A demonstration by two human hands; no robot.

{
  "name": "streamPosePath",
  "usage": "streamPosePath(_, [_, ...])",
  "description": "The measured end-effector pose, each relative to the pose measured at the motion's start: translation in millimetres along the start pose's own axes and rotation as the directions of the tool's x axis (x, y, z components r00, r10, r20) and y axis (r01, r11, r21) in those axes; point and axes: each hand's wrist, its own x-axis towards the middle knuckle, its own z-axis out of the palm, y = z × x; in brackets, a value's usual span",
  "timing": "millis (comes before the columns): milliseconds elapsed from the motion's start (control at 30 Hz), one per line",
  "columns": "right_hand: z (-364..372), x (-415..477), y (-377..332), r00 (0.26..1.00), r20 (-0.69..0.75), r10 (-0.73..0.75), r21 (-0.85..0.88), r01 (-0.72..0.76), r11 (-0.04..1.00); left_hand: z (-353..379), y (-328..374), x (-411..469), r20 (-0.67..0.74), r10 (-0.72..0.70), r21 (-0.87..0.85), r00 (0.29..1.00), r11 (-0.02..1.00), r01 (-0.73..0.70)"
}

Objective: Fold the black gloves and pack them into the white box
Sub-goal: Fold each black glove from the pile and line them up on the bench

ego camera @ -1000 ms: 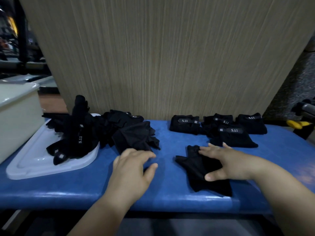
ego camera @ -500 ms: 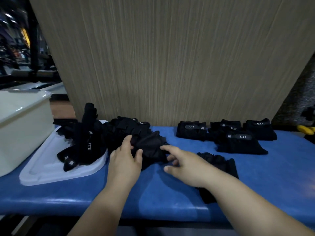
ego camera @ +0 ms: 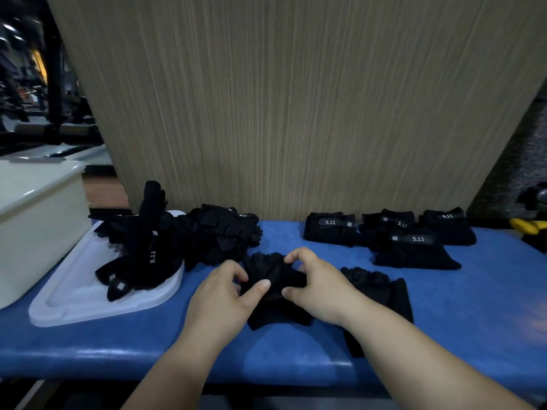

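Observation:
A black glove [ego camera: 273,287] lies on the blue table [ego camera: 118,344] in front of me. My left hand [ego camera: 225,297] pinches its left side and my right hand [ego camera: 313,288] pinches its right side. Another flat black glove [ego camera: 381,291] lies just right of my right hand, partly hidden by my forearm. A loose pile of black gloves [ego camera: 213,238] spreads from the white lid [ego camera: 77,303] onto the table. Several folded gloves [ego camera: 393,235] with 5.11 labels sit at the back right. The white box [ego camera: 35,220] stands at the far left.
A tall wood-grain panel [ego camera: 296,99] rises right behind the table. A yellow and black object [ego camera: 529,224] lies off the table's right end. The table's front edge runs just below my wrists.
Both hands took a glove from the edge of the pile and pulled it toward me onto the table; they now pinch it at both sides. The flat glove stays on the right.

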Motion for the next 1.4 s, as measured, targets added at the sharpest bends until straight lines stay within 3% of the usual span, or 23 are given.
streamPosePath(200, [-1.4, -5.9, 1.2, 0.997, -0.069, -0.030, 0.067, 0.034, 0.997, 4.8, 4.1, -4.2, 0.095, -0.050, 0.066, 0.994, 0.997, 0.044])
streamPosePath(333, [-4.8, -9.9, 4.8, 0.993, -0.120, 0.020, 0.053, -0.014, 0.998, 0.9, 2.9, -7.7, 0.064, -0.046, -0.029, 0.997, 0.998, 0.048])
streamPosePath(467, [-14.1, -18.0, 8.5, 0.994, -0.112, 0.009, -0.117, -0.022, 0.993, -3.1, 8.1, -13.2, 0.098, -0.025, -0.037, 0.995, 0.999, 0.029])
streamPosePath(567, [-18.2, -24.7, 6.6, 0.998, -0.069, 0.004, -0.351, -0.028, 0.936, -3.7, 12.2, -17.8, 0.088, -0.002, -0.002, 0.996, 1.000, 0.003])
streamPosePath(633, [-18.3, -25.9, 5.7, 0.992, -0.096, -0.083, -0.421, 0.035, 0.907, -1.8, 12.2, -19.9, 0.049, 0.024, 0.006, 0.998, 1.000, -0.025])
streamPosePath(700, [-15.5, -24.6, 3.8, 0.974, -0.099, -0.202, -0.375, 0.151, 0.915, 1.7, 10.2, -20.5, -0.007, 0.082, 0.022, 0.997, 0.996, -0.082])
streamPosePath(800, [-6.1, -19.0, 3.7, 0.954, 0.021, -0.299, -0.385, 0.284, 0.878, 1.6, 13.0, -21.3, 0.010, 0.160, 0.133, 0.987, 0.978, -0.160])
streamPosePath(900, [4.3, -17.6, 8.5, 0.952, 0.243, -0.183, -0.506, 0.286, 0.814, 0.2, 12.5, -20.4, 0.174, 0.122, 0.260, 0.977, 0.952, -0.165])
streamPosePath(967, [7.0, -19.8, 11.5, 0.947, 0.307, -0.093, -0.574, 0.262, 0.776, -1.8, 11.7, -20.0, 0.270, 0.080, 0.326, 0.960, 0.930, -0.169])
streamPosePath(1233, [6.1, -26.6, 15.1, 0.940, 0.339, -0.042, -0.608, 0.253, 0.752, -14.5, 0.8, -14.6, 0.461, -0.047, 0.472, 0.886, 0.859, -0.200])
streamPosePath(1333, [7.3, -26.8, 19.2, 0.949, 0.304, -0.077, -0.568, 0.246, 0.785, -11.9, -1.1, -14.7, 0.407, -0.050, 0.483, 0.912, 0.859, -0.168])
streamPosePath(1400, [7.8, -26.0, 20.5, 0.961, 0.245, -0.128, -0.523, 0.242, 0.817, -10.7, -4.3, -15.8, 0.293, -0.059, 0.441, 0.954, 0.894, -0.080])
